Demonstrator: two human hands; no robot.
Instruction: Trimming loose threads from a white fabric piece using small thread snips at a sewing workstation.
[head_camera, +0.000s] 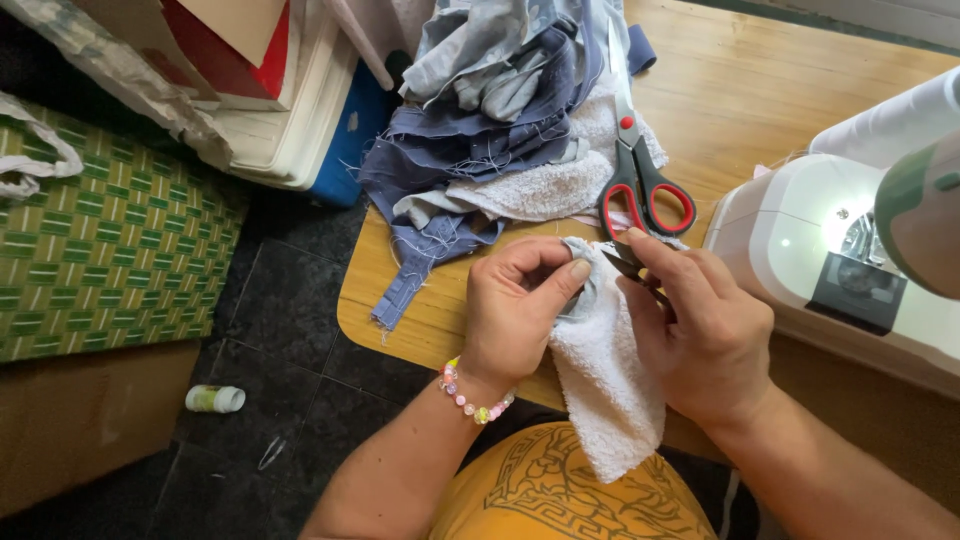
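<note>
Wooden table (760, 90) fills the upper right, a white sewing machine (800, 240) at its right edge and red-handled scissors (640, 180) on a heap of blue and white scraps (500, 120) near its left edge. Over the front edge a white terry cloth (605, 380) is pinched by the left hand (515, 310) — held taut, it seems — while the right hand (700, 330) is closed on a small dark tool (625, 265) at the cloth's top.

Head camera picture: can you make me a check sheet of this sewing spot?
Surface: wooden table, bare at the far side.
Job's things: white towel piece pinched by both hands; small dark tool, kind unclear.
Clutter: blue fabric pile; red-handled scissors; white sewing machine.
Grippers: left hand and right hand both grip.
Cables: nothing seen.
Surroundings: dark floor, green patterned mat, small bottle.
</note>
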